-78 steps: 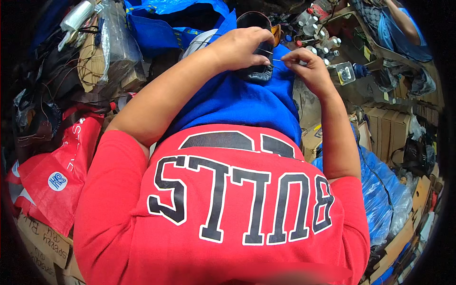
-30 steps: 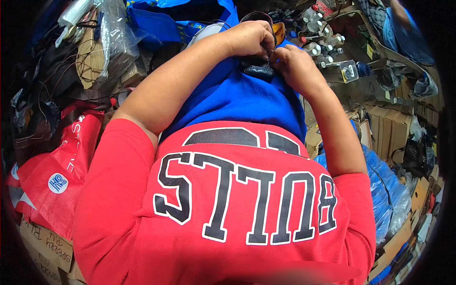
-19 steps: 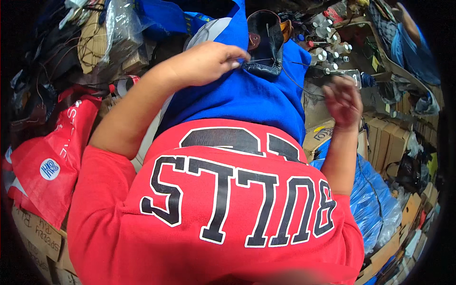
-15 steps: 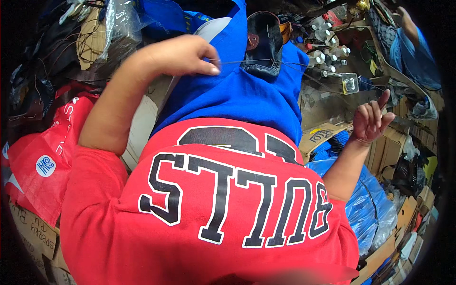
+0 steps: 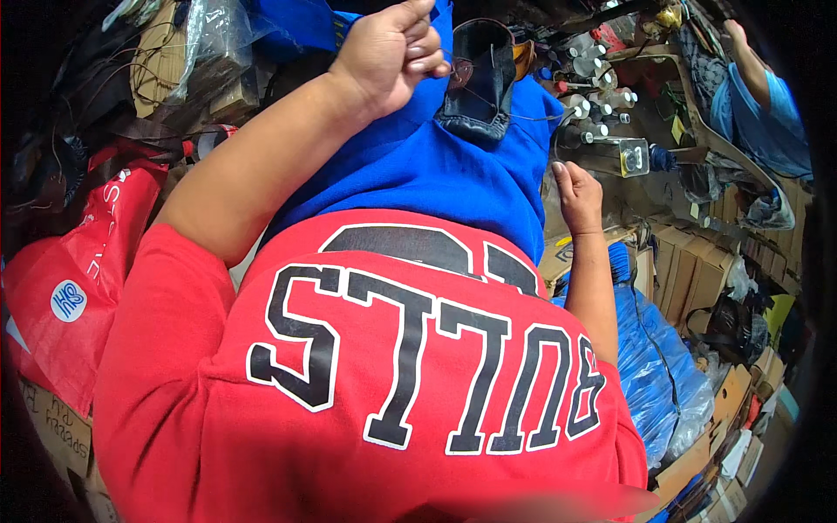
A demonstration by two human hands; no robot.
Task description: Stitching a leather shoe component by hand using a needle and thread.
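Note:
A black leather shoe (image 5: pixel 479 83) rests on my lap, on the blue cloth (image 5: pixel 392 166) over my legs, its opening turned up. A thin dark thread (image 5: pixel 534 117) comes out of the shoe toward the right. My left hand (image 5: pixel 392 57) is raised beside the shoe's left edge, its fingers curled closed on the thread, which is hard to make out there. Right of my lap, my right hand (image 5: pixel 579 196) is closed with the thumb on top, and the thread leads to it. The shoe's inside is dark.
Several bottles with white caps (image 5: pixel 602 96) and a square clear container (image 5: pixel 634 157) stand right of my lap. A red bag (image 5: pixel 78 270) lies at left. Blue plastic wrap (image 5: pixel 663 366) and cardboard (image 5: pixel 689 261) crowd the right. A person's arm (image 5: pixel 754 74) shows at upper right.
My left hand has moved up and a little right, its fingers turning upward. My right hand has come in from the far right toward my lap and closed; the thread has slackened.

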